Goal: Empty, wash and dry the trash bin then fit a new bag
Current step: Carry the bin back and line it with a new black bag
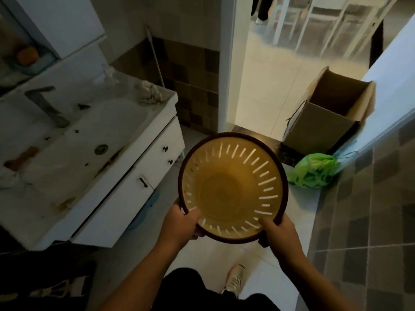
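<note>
I look straight down into a round yellow trash bin with slotted walls and a dark brown rim; nothing lies inside it. My left hand grips the near left rim, thumb over the inside edge. My right hand grips the near right rim the same way. The bin hangs above the floor in front of me, to the right of the white sink. A tied green plastic bag lies on the floor by the doorway.
The sink cabinet with a metal faucet fills the left side, a crumpled rag on its counter. An open cardboard box stands in the doorway. A tiled wall runs along the right. A person's legs show far back.
</note>
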